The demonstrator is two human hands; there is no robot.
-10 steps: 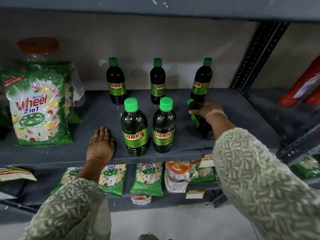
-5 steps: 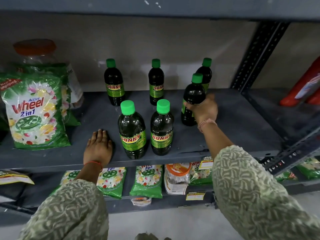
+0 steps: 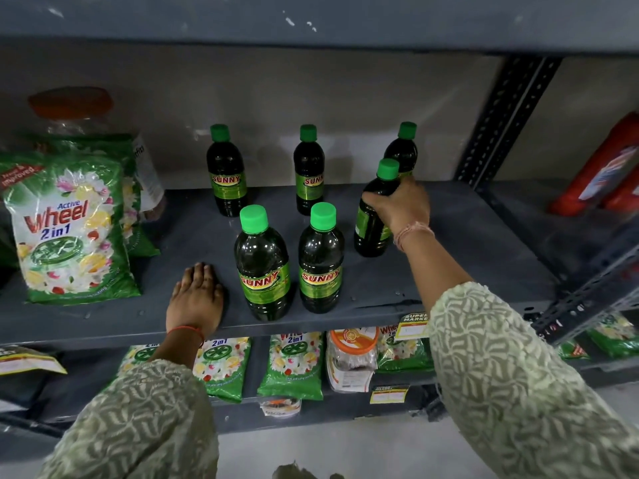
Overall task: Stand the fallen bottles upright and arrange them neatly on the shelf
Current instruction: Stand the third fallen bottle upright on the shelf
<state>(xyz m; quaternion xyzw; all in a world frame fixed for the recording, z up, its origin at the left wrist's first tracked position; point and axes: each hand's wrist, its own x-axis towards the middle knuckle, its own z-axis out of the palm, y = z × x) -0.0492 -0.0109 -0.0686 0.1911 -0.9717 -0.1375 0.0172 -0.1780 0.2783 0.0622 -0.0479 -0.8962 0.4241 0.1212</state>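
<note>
Six dark bottles with green caps are seen on the grey shelf [image 3: 449, 243], all upright. The right hand [image 3: 403, 210] is wrapped around the shoulder of the gripped bottle [image 3: 371, 229] at centre right of the frame; that bottle stands on its base, tilted slightly, just in front of the back right bottle [image 3: 403, 150]. Two more are lined along the wall at upper centre: the back left bottle [image 3: 226, 174] and the back middle bottle [image 3: 308, 171]. Nearer the shelf edge, the front left bottle [image 3: 264, 267] and the front right bottle [image 3: 321, 264] stand just beside each other. The left hand [image 3: 195, 299] is laid flat and empty, palm down, on the shelf left of them. A detergent bag [image 3: 69, 229] is propped at the left of the frame.
</note>
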